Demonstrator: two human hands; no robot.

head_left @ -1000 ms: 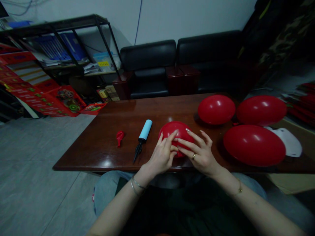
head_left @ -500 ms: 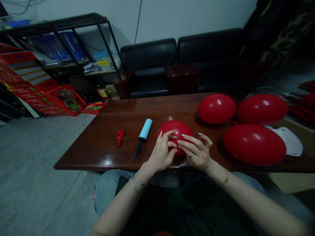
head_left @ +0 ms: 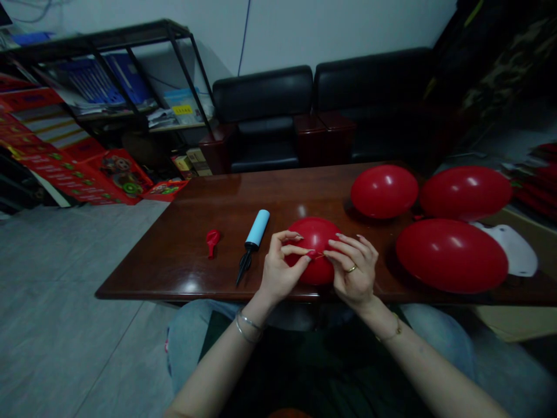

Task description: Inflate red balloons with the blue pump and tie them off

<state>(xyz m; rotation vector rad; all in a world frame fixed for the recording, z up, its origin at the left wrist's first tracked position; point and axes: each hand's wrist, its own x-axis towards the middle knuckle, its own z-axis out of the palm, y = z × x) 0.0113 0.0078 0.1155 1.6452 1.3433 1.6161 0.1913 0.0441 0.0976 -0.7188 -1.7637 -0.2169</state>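
Note:
An inflated red balloon [head_left: 315, 232] rests at the front of the table, between my hands, its neck turned toward me. My left hand [head_left: 284, 261] pinches the balloon's neck between thumb and forefinger. On the other side, my right hand [head_left: 354, 264] has its thumb and forefinger pressed together on the stretched end of the neck, the other fingers lying along the balloon. To the left lies a hand pump [head_left: 257, 229] with a light blue barrel and a black nozzle. Farther left is a flat, uninflated red balloon [head_left: 213, 241].
Three inflated red balloons [head_left: 452, 255] sit on the right of the brown table [head_left: 165, 232], beside a white object [head_left: 517, 249]. Behind the table stand black sofas [head_left: 265, 98]. A shelf [head_left: 174, 35] and red boxes [head_left: 117, 168] are at the left.
My hands have drawn a little apart, and the neck between them is now visible and stretched sideways. The balloon has shifted slightly right and toward me.

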